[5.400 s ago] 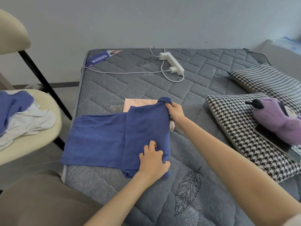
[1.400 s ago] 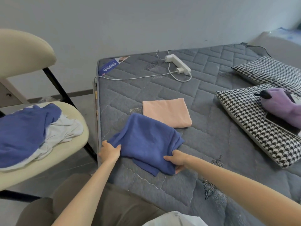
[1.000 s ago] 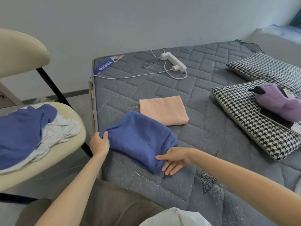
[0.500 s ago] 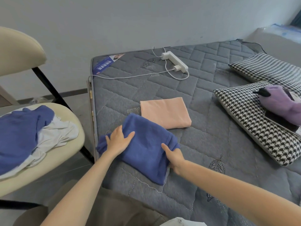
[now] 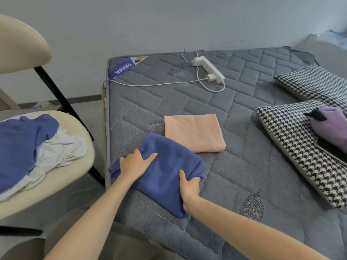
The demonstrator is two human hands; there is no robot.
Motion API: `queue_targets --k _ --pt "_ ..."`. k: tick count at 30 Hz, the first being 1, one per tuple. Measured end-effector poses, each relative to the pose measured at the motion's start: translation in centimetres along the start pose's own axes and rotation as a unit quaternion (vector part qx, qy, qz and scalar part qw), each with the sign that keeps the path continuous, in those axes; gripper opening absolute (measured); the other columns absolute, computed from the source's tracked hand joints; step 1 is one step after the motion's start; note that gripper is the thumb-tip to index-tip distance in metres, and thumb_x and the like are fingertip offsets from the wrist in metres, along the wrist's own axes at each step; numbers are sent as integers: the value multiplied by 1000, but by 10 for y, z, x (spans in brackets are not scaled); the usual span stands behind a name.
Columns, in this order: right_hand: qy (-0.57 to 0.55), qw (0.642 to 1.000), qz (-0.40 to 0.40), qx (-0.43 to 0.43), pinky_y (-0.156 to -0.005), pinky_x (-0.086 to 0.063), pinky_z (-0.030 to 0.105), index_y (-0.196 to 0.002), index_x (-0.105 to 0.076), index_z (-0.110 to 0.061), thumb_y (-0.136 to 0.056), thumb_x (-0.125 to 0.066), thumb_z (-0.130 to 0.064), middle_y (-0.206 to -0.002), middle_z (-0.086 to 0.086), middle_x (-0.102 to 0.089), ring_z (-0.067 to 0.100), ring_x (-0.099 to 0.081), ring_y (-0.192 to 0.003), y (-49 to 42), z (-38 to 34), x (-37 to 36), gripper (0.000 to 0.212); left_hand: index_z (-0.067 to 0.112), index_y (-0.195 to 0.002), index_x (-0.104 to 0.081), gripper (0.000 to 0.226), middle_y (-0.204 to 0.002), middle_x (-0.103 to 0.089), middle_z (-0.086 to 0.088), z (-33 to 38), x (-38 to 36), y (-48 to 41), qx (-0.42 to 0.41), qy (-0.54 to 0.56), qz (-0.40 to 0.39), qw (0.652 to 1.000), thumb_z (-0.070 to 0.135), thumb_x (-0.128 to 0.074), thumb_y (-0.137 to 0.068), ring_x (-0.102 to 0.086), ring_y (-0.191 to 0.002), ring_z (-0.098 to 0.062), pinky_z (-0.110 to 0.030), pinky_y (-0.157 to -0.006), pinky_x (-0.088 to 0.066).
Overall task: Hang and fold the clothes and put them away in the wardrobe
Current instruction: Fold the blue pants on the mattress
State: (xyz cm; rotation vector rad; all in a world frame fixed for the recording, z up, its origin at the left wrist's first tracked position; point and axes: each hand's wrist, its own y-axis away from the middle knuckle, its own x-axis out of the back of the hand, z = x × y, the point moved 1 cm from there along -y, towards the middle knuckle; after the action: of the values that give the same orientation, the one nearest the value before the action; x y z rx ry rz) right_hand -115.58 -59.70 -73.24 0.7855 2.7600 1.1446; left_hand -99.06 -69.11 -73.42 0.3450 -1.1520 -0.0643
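Note:
A folded blue garment (image 5: 165, 171) lies near the left front edge of the grey quilted mattress (image 5: 244, 156). My left hand (image 5: 134, 163) rests flat on its left part with fingers spread. My right hand (image 5: 188, 186) grips its right edge, thumb on top and fingers tucked under the fold. Just behind it lies a folded peach garment (image 5: 193, 133). More unfolded clothes, blue (image 5: 20, 145) and white (image 5: 60, 149), are heaped on the cream chair (image 5: 56, 177) at the left.
A white power strip (image 5: 208, 69) with its cable lies at the mattress's far end. Two houndstooth pillows (image 5: 293, 147) sit at the right, one carrying a purple plush toy (image 5: 332, 122) and a dark phone. A blue label marks the far left corner.
The blue garment went from a half-folded sheet to a compact bundle. In the last second my left hand moved from its left edge onto its top, and my right hand closed on its right edge.

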Motion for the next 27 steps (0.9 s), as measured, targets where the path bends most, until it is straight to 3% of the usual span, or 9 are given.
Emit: queue_targets --k 2,5,7,9,13,17,23,27 --pt "-7 1000 -9 25 -85 -43 33 -134 -38 -20 -95 -54 -38 -123 5 -58 22 -55 -99 0 1 2 45 10 -126 -55 86 -125 -61 -13 -1 0 0 17 54 -35 998 80 -35 -80 -55 -117 -33 -42 -100 -36" --pt "1 997 -12 82 -98 -45 36 -140 -37 -21 -95 -55 -35 -127 1 -58 22 -56 -112 0 -3 8 50 12 -123 -59 83 -123 -63 -7 -8 3 0 52 191 -119 973 79 -51 -74 -59 -112 -28 -33 -90 -44" --pt "16 991 -14 132 -102 -43 36 -142 -36 -24 -95 -55 -33 -127 -3 -58 19 -55 -116 0 -8 14 51 19 -108 -65 66 -111 -68 2 -13 8 5 60 316 -166 932 72 -66 -68 -67 -93 -13 -26 -77 -51" --pt "29 983 -24 177 -97 -44 33 -137 -41 -27 -95 -55 -33 -120 -7 -60 17 -57 -111 -1 -19 20 45 24 -94 -67 48 -95 -72 8 -12 13 10 41 373 -186 908 64 -72 -69 -69 -78 -5 -19 -62 -49" --pt "50 965 -43 252 -72 -44 21 -117 -52 -28 -93 -56 -30 -95 -12 -64 8 -61 -92 -7 -54 33 24 23 -96 -69 37 -88 -75 9 2 25 14 5 436 -149 888 55 -69 -78 -71 -77 -6 -21 -64 -50" --pt "69 945 -38 319 -70 -47 23 -94 -53 -32 -91 -58 -27 -81 -10 -62 5 -61 -82 -20 -101 44 8 26 -98 -67 31 -91 -74 9 32 39 11 -12 476 -109 873 54 -64 -83 -70 -83 -8 -22 -66 -50" --pt "153 923 -51 349 -71 -47 26 -110 -56 -19 -91 -57 -32 -94 -6 -65 9 -62 -89 -60 -170 61 23 20 -107 -61 33 -93 -66 9 89 48 -13 -17 481 -59 875 49 -55 -91 -61 -83 -4 -19 -63 -42" --pt "212 912 -29 349 -61 -39 21 -97 -54 -26 -90 -59 -34 -87 -11 -62 4 -57 -81 -89 -198 66 11 14 -115 -60 39 -102 -66 -1 117 43 -33 -8 479 -42 877 46 -52 -93 -62 -93 -19 -27 -71 -44"
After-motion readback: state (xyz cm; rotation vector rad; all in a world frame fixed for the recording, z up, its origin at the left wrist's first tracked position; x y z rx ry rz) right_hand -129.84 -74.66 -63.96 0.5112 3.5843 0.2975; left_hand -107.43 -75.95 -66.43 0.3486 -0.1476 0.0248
